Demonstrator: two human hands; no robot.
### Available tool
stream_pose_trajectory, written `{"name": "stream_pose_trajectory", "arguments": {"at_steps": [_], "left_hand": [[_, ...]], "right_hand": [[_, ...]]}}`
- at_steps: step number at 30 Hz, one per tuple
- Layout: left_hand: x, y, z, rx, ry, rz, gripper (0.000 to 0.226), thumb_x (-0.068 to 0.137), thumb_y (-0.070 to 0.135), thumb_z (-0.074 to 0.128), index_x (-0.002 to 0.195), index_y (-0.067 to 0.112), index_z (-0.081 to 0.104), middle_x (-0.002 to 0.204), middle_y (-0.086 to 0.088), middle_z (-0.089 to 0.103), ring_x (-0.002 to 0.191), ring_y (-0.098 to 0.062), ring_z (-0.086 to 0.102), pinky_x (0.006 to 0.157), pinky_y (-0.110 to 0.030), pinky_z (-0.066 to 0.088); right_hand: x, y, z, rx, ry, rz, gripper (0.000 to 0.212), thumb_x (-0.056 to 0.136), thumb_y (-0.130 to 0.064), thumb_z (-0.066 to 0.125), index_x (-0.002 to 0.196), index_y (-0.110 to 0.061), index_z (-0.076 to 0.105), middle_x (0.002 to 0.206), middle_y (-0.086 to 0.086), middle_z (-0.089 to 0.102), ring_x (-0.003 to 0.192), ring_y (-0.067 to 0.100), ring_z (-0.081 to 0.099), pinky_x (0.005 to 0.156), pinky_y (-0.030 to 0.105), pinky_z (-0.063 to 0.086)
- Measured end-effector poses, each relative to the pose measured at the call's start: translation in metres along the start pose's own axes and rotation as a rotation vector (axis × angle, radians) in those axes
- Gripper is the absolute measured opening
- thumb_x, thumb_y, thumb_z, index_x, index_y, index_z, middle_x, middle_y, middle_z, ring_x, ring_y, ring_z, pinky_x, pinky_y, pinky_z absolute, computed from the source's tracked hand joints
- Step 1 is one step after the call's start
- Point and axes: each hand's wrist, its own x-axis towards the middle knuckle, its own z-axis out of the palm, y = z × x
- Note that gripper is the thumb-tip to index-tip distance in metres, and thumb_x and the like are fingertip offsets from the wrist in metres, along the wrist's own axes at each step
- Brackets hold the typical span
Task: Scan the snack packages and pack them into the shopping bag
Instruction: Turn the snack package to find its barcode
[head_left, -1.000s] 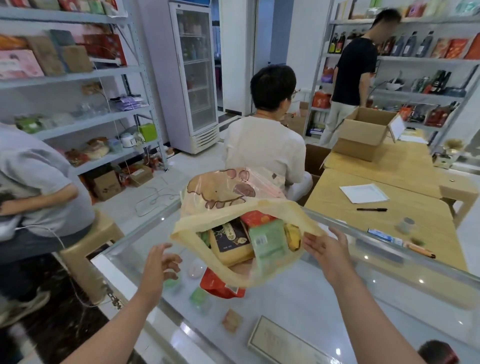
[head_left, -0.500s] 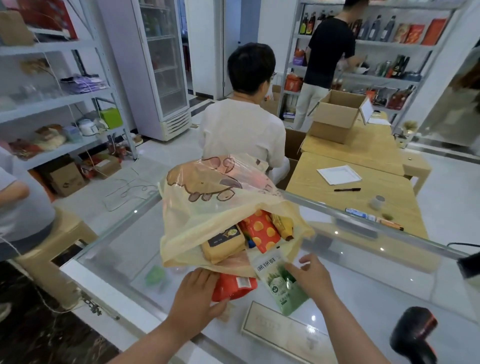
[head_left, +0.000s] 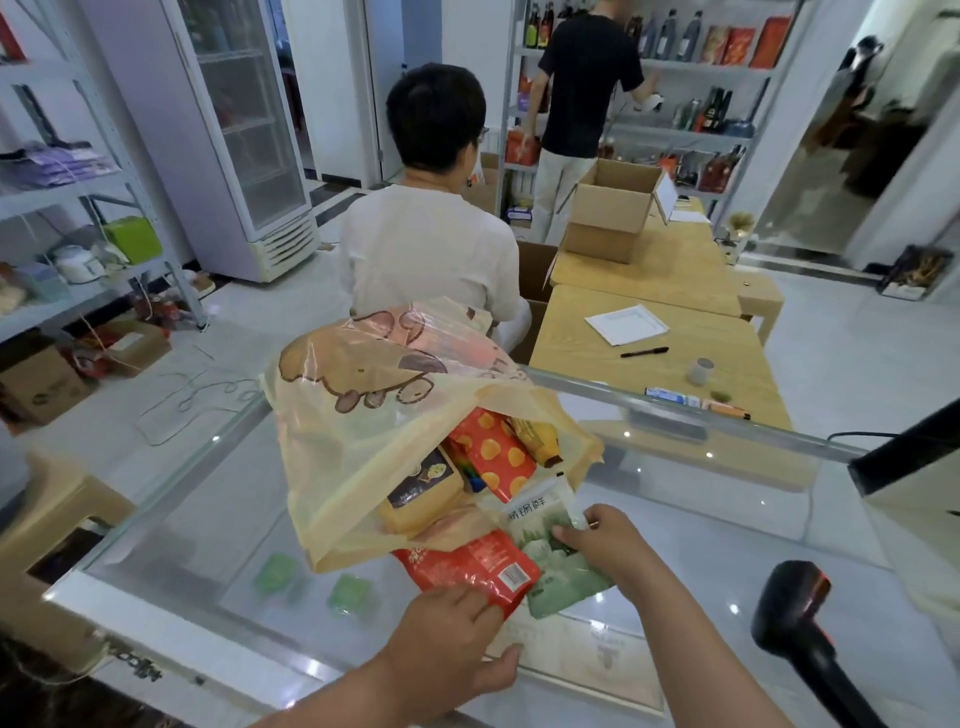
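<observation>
Gripping green snack packet with your right hand, fingers pinching its upper edge, packet half out of bag mouth. Your left hand grasps near end of red snack packet, thumb curled below it; red packet lies under bag's lower lip. Yellow shopping bag slumps on glass counter, holding tan box, red dotted pack. Black scanner stands right, apart from both hands.

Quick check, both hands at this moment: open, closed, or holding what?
Left hand: grips the red snack package at its near end.
Right hand: pinches the green snack package.
</observation>
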Motion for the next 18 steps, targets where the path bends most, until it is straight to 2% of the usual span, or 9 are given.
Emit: {"name": "stream_pose_trajectory", "arguments": {"at_steps": [3, 6, 8, 10, 11, 13, 15, 18], "left_hand": [[0.027, -0.008, -0.02, 0.09, 0.135, -0.025, 0.026, 0.072, 0.036, 0.069, 0.088, 0.018, 0.06, 0.084, 0.001, 0.057, 0.073, -0.019, 0.053, 0.064, -0.03, 0.044], [0.063, -0.034, -0.054, 0.325, 0.216, -0.176, 0.052, 0.07, 0.037, 0.072, 0.115, 0.021, 0.053, 0.108, -0.006, 0.056, 0.095, -0.025, 0.048, 0.081, -0.036, 0.035], [0.083, -0.057, -0.078, 0.427, 0.196, -0.309, 0.062, 0.068, 0.029, 0.073, 0.126, 0.021, 0.052, 0.117, -0.012, 0.058, 0.102, -0.032, 0.049, 0.085, -0.041, 0.036], [0.096, -0.08, -0.097, 0.472, 0.175, -0.418, 0.058, 0.063, 0.008, 0.075, 0.119, 0.015, 0.061, 0.105, -0.012, 0.061, 0.089, -0.034, 0.056, 0.073, -0.043, 0.043], [0.101, -0.09, -0.106, 0.461, 0.167, -0.443, 0.052, 0.059, 0.001, 0.078, 0.108, 0.01, 0.066, 0.092, -0.012, 0.062, 0.074, -0.033, 0.058, 0.06, -0.039, 0.046], [0.108, -0.102, -0.123, 0.378, 0.144, -0.477, 0.042, 0.055, -0.007, 0.082, 0.092, 0.007, 0.068, 0.075, -0.01, 0.058, 0.047, -0.03, 0.054, 0.037, -0.029, 0.04], [0.111, -0.104, -0.136, 0.308, 0.173, -0.491, 0.04, 0.059, -0.01, 0.08, 0.093, 0.008, 0.068, 0.079, -0.01, 0.058, 0.043, -0.03, 0.051, 0.034, -0.025, 0.034], [0.108, -0.096, -0.148, 0.239, 0.234, -0.455, 0.04, 0.064, -0.011, 0.076, 0.098, 0.009, 0.068, 0.084, -0.009, 0.059, 0.051, -0.03, 0.054, 0.038, -0.028, 0.038]], "right_hand": [[-0.005, -0.008, -0.024, 0.032, -0.11, -0.016, 0.021, 0.085, -0.018, 0.07, 0.102, -0.009, 0.061, 0.096, 0.012, 0.071, 0.086, 0.026, 0.069, 0.081, 0.041, 0.057], [-0.016, -0.02, -0.05, 0.037, -0.201, -0.055, 0.022, 0.087, -0.013, 0.067, 0.109, -0.009, 0.063, 0.097, 0.013, 0.073, 0.087, 0.027, 0.071, 0.077, 0.039, 0.058], [-0.024, -0.03, -0.057, 0.071, -0.282, -0.095, 0.025, 0.088, -0.012, 0.067, 0.112, -0.008, 0.063, 0.099, 0.013, 0.073, 0.09, 0.029, 0.071, 0.079, 0.04, 0.058], [-0.032, -0.045, -0.052, 0.151, -0.406, -0.153, 0.028, 0.087, -0.008, 0.066, 0.115, -0.005, 0.062, 0.105, 0.017, 0.071, 0.095, 0.032, 0.069, 0.079, 0.039, 0.058], [-0.036, -0.054, -0.045, 0.195, -0.471, -0.175, 0.029, 0.087, -0.007, 0.065, 0.116, -0.004, 0.061, 0.108, 0.019, 0.07, 0.097, 0.034, 0.068, 0.078, 0.037, 0.058], [-0.04, -0.072, -0.021, 0.268, -0.554, -0.208, 0.026, 0.088, -0.006, 0.063, 0.114, -0.004, 0.062, 0.11, 0.019, 0.069, 0.098, 0.034, 0.067, 0.079, 0.037, 0.058], [-0.038, -0.088, 0.009, 0.268, -0.542, -0.276, 0.02, 0.09, -0.006, 0.062, 0.109, -0.011, 0.065, 0.107, 0.013, 0.072, 0.096, 0.029, 0.068, 0.085, 0.041, 0.057], [-0.026, -0.114, 0.055, 0.256, -0.425, -0.413, 0.024, 0.091, -0.016, 0.064, 0.112, -0.028, 0.066, 0.109, -0.001, 0.071, 0.101, 0.02, 0.067, 0.093, 0.042, 0.053]]}}
